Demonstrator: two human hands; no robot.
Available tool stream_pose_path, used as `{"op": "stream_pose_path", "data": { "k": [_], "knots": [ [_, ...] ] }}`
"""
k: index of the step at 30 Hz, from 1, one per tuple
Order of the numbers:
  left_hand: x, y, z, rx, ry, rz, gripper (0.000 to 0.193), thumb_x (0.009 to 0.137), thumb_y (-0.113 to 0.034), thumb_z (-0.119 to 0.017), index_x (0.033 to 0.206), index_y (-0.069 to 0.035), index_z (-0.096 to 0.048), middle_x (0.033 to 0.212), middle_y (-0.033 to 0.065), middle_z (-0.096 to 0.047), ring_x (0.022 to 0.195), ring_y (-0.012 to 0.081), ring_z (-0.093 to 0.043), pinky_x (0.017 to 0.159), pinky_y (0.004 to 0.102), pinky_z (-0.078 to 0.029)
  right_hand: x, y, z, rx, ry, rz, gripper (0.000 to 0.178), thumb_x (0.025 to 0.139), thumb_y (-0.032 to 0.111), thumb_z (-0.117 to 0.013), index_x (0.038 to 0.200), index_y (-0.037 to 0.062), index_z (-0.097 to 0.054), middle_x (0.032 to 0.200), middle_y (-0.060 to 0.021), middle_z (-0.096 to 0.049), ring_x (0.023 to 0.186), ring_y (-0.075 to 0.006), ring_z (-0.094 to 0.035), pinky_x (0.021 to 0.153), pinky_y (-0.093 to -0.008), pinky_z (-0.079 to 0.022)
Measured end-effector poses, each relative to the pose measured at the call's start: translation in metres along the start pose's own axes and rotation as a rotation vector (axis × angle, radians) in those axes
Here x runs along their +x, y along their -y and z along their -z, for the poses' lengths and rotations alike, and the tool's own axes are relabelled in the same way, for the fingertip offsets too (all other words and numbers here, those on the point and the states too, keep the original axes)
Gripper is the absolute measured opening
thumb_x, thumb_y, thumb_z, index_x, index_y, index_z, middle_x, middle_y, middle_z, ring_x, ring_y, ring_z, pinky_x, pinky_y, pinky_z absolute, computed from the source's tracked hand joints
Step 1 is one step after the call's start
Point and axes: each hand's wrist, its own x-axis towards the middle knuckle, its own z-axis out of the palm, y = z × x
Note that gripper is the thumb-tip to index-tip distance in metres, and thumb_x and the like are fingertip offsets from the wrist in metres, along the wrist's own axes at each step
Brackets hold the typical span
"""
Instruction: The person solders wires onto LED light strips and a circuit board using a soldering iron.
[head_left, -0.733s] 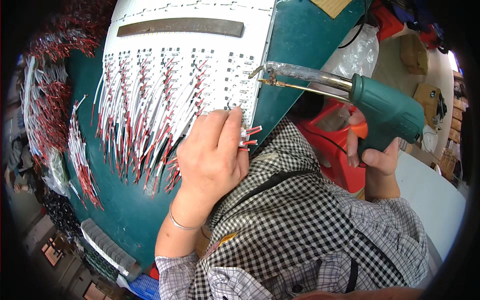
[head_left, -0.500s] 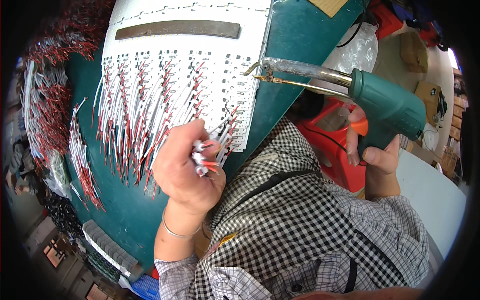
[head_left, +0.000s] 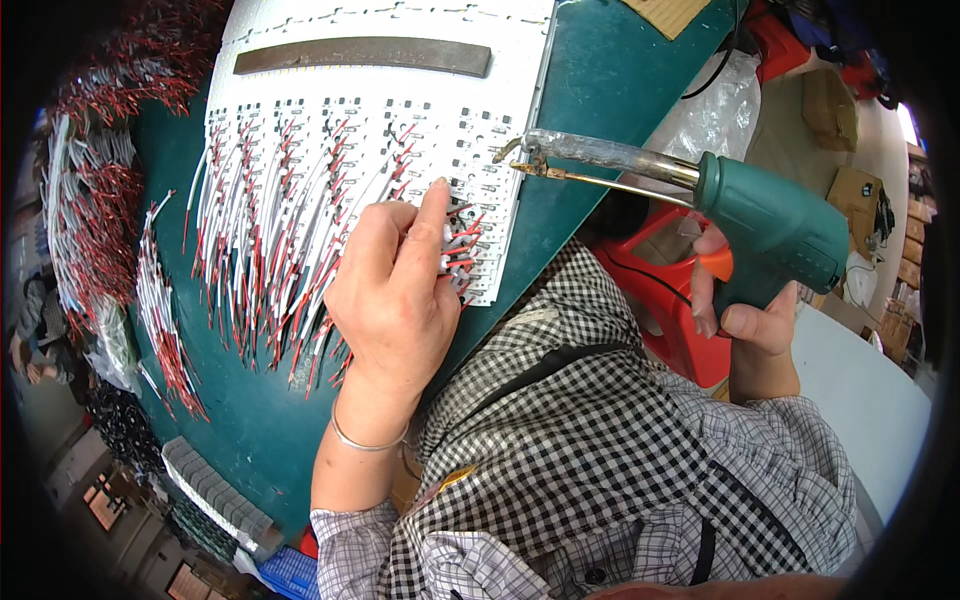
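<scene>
A clear plastic bag (head_left: 718, 112) lies near a red plastic stool (head_left: 695, 345), with a cardboard box (head_left: 828, 110) farther right.

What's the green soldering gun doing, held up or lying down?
Held up: the right hand grips the green soldering gun, its front end over the white board. Powered or not, I cannot tell.
</scene>
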Motion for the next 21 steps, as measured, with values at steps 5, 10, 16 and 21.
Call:
{"op": "stream_pose_path", "data": {
  "k": [5,10,16,21],
  "knots": [
    [-0.0010,0.0033,-0.0013,-0.102,-0.043,-0.036,0.052,0.052,0.009,-0.057,0.101,-0.002,-0.070,0.071,0.0055,-0.057,0.058,0.0185,-0.055,0.048,0.0295,-0.044,0.0038,-0.0073,0.0031,-0.003,0.129,0.109,0.067,0.069,0.008,-0.075,0.127,-0.0063,-0.045,0.118,-0.0245,-0.054,0.074,-0.0228,-0.062,0.048,-0.0243,-0.050],
    [-0.0025,0.0036,-0.0021,-0.100,-0.039,-0.069,0.051,0.051,0.009,-0.058,0.099,-0.003,-0.070,0.069,0.0051,-0.056,0.055,0.0178,-0.054,0.045,0.0303,-0.043,0.0028,-0.0059,0.0045,-0.003,0.170,0.031,0.057,0.072,0.007,-0.073,0.123,-0.0062,-0.051,0.122,-0.0228,-0.054,0.078,-0.0221,-0.062,0.057,-0.0263,-0.052],
    [-0.0045,0.0043,-0.0017,-0.088,-0.017,-0.068,0.050,0.051,0.008,-0.058,0.099,-0.003,-0.070,0.071,0.0046,-0.055,0.054,0.0165,-0.054,0.043,0.0292,-0.041,0.0062,-0.0044,-0.0040,-0.042,0.230,0.052,0.048,0.076,0.002,-0.067,0.122,-0.0067,-0.054,0.128,-0.0207,-0.052,0.083,-0.0215,-0.062,0.064,-0.0289,-0.053],
    [-0.0052,0.0039,-0.0020,-0.106,-0.016,-0.068,0.052,0.051,0.008,-0.058,0.100,-0.003,-0.070,0.071,0.0044,-0.054,0.053,0.0160,-0.053,0.042,0.0294,-0.040,0.0069,-0.0057,-0.0036,-0.029,0.243,0.033,0.048,0.077,0.001,-0.066,0.122,-0.0069,-0.054,0.129,-0.0205,-0.052,0.085,-0.0220,-0.062,0.068,-0.0304,-0.053]
  ]
}}
